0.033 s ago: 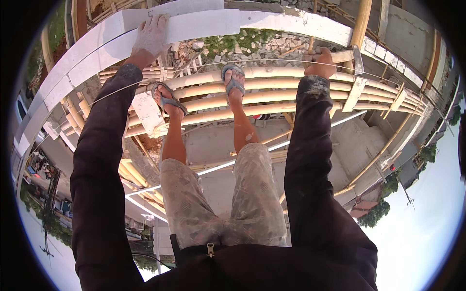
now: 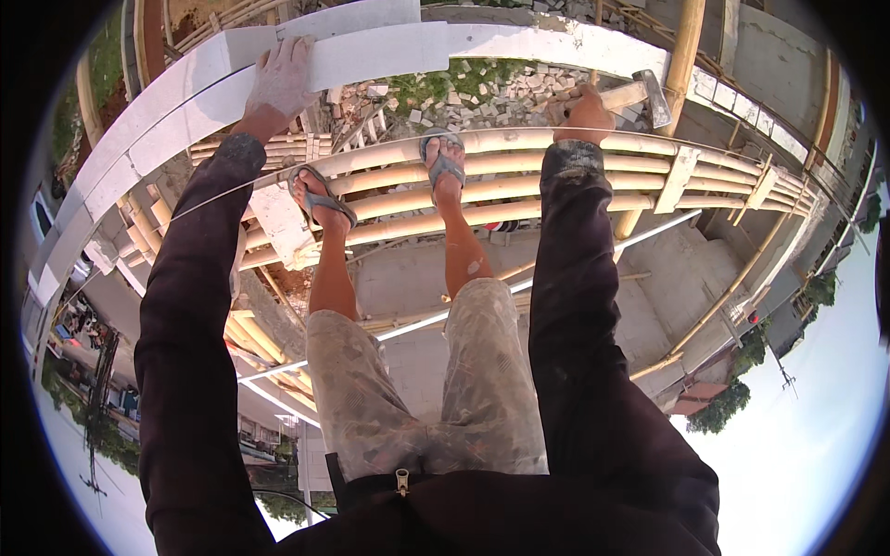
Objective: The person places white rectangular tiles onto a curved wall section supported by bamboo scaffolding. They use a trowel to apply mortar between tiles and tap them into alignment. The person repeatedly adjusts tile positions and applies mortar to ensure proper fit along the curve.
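Observation:
My left hand (image 2: 278, 85) lies on a pale white block (image 2: 362, 51) along the curved row at the top, its fingers stretched over the face. My right hand (image 2: 587, 116) grips a hammer by its pale wooden handle (image 2: 619, 95), with the dark metal head (image 2: 654, 98) out to the right beside an upright bamboo pole (image 2: 688, 51). A thin cord (image 2: 204, 190) runs across below the blocks. My sandalled feet (image 2: 443, 159) stand on several bamboo poles (image 2: 501, 192) laid side by side.
Broken block rubble (image 2: 450, 102) and grass lie far below, past the bamboo platform. Wooden battens (image 2: 677, 181) cross the poles. Concrete surfaces (image 2: 686, 278) show beneath, along with a white bar (image 2: 649, 232). Trees, roofs and sky line the rim.
My right hand and the hammer have moved left and slightly up, the head swinging upward. My left hand has shifted slightly left and down on the block.

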